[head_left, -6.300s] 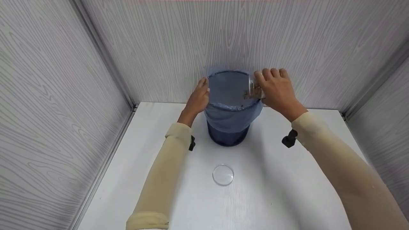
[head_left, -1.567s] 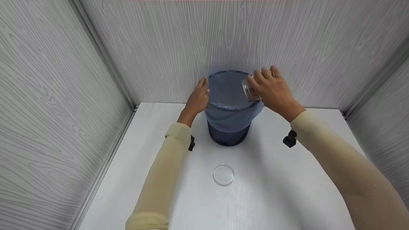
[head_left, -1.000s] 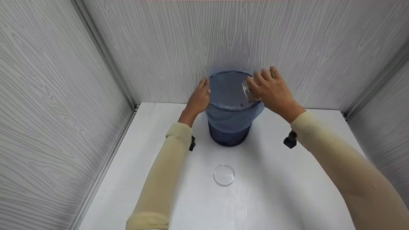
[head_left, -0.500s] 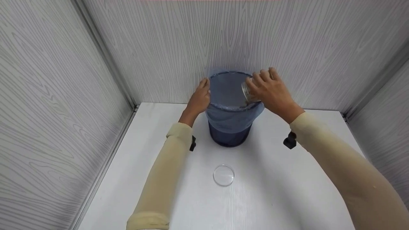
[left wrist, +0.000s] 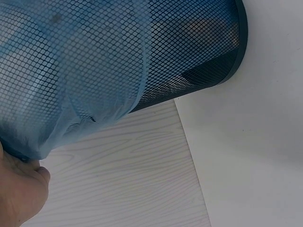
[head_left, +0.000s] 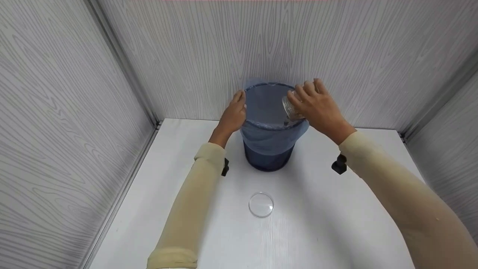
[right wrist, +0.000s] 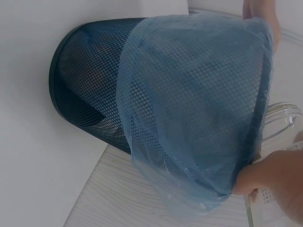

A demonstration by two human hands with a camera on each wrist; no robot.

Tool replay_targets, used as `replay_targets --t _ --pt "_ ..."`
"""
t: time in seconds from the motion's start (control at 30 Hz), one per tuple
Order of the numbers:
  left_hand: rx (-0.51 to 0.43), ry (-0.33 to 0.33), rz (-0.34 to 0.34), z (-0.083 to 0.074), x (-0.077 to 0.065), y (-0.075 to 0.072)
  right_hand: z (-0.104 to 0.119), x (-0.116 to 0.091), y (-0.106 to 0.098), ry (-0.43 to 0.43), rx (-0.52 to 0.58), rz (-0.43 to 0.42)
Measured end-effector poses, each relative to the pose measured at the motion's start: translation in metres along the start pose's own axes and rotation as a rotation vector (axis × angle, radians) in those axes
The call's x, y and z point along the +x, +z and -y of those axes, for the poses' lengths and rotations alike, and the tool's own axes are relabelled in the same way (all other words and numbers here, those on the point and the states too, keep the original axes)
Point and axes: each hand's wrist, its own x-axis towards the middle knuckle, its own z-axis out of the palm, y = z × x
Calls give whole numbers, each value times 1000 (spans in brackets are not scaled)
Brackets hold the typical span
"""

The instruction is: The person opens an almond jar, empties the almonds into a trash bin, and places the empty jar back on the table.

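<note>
A dark mesh wastebasket (head_left: 268, 160) stands upright, lined with a translucent blue bag (head_left: 267, 142) folded over its rim. My left hand (head_left: 232, 115) grips the rim and liner on the left side; the left wrist view shows its thumb (left wrist: 40, 175) against the bag's edge. My right hand (head_left: 319, 108) holds a clear glass jar (head_left: 289, 107) tilted over the opening at the right rim, mouth down-left. Small dark brown bits (head_left: 286, 122) show just below the jar's mouth. In the right wrist view the jar's threaded neck (right wrist: 282, 111) lies close behind the rim.
A clear round lid (head_left: 261, 204) lies on the white table (head_left: 298, 224) in front of the wastebasket. Wood-grain panels (head_left: 201, 56) rise at the back and both sides. Black wrist devices (head_left: 339, 164) hang below the sleeves.
Since the oldest frame the jar has moved slightly left and tips further downward, with fewer brown bits showing at its mouth. In the last second, bits appear below it. The left hand stays put.
</note>
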Motion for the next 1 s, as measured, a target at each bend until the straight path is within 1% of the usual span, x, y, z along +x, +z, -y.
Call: replay_targets --t 0.2,0.4,0.5,0.73,0.9,1.0 --pt "10 -3 2 1 1 1 1 1 -1 -16 -40 18" --pt "20 -10 7 2 0 2 2 0 -1 -27 -54 45" --pt "18 -5 0 3 -1 3 3 2 -1 -46 -68 50" --pt "-5 16 -10 2 -3 3 4 7 -1 -100 -146 70" --pt "0 7 -8 1 -2 1 4 8 -2 -116 -179 50" --pt "15 3 -7 0 -1 0 3 8 -2 -118 -178 33"
